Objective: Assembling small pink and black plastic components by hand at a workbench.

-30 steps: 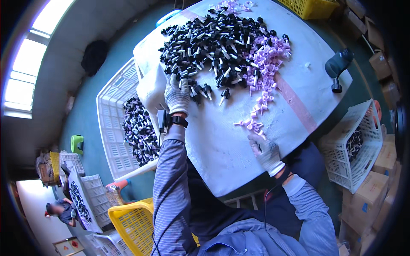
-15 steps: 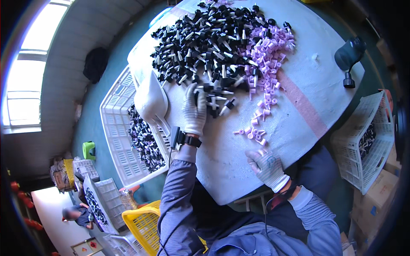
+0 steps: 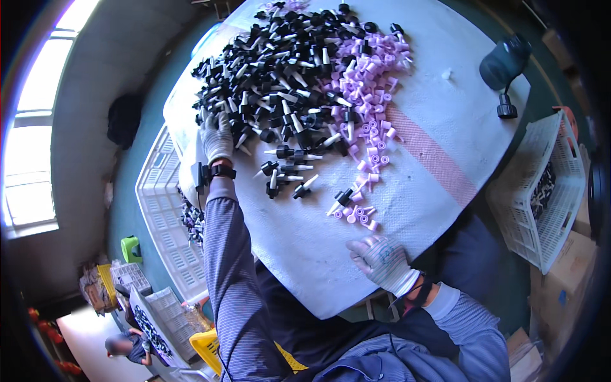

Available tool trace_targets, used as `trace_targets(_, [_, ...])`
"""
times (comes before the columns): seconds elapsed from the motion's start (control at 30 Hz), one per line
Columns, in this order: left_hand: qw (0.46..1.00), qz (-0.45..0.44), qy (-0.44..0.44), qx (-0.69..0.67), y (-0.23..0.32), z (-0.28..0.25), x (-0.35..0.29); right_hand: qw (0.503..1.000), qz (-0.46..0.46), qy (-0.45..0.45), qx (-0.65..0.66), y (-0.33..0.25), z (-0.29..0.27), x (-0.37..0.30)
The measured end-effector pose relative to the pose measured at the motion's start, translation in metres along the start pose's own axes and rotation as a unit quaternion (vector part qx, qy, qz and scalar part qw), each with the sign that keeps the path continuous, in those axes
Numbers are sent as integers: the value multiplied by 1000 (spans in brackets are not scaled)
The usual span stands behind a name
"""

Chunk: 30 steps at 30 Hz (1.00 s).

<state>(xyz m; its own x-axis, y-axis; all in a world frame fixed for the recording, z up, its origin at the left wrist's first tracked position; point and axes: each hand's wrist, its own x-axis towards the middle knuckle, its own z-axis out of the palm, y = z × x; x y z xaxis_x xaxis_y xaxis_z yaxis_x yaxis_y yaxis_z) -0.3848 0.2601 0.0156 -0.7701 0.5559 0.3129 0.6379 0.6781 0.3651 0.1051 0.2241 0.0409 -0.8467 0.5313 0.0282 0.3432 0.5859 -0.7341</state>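
Observation:
A heap of black caps with white pointed tips (image 3: 280,70) covers the far left of the white table sheet (image 3: 305,254). Against its right side lies a band of lilac caps with thin stems (image 3: 372,83), trailing toward me. My left hand (image 3: 217,137), in a white knit glove, lies on the heap's left edge with fingers stretched out; no piece shows in its grasp. Several black caps (image 3: 289,169) lie loose to its right. By the near edge rests my gloved right hand (image 3: 384,261), fingers half bent and apart, just below a small lilac cluster (image 3: 356,215).
A white slatted crate (image 3: 168,235) with mixed caps stands left of the table, partly behind my left forearm. A dark bottle (image 3: 505,63) sits at the far right, above another white crate (image 3: 547,197). One person (image 3: 127,347) is at lower left.
My left hand has moved left from the loose black caps to the heap's left edge. Black caps now lie spread in front of the heap, one by the lilac cluster. My right hand stays near the edge.

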Motion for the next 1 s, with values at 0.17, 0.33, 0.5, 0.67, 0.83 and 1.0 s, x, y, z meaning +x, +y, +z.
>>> trace_targets(0.17, [991, 6, -5, -133, -4, 12, -9, 999, -30, 1, 24, 2, 1, 0])
trace_targets(0.33, [907, -39, -45, -417, 15, 15, -48, 999, 5, -34, -11, -4, -1, 1])
trace_targets(0.5, [869, -55, -82, -485, 53, 4, -100, 999, 20, -32, -12, -3, -4, -2])
trace_targets(0.67, [885, -16, -86, -458, 64, -9, -142, 999, 27, -19, -3, -6, 0, -1])
trace_targets(0.83, [874, -42, -108, -472, 105, -19, -191, 999, -4, 39, -6, 10, 14, -6])
trace_targets(1.0, [865, -73, -114, -483, 110, -21, -221, 996, 48, 25, 77, 0, -2, -2])
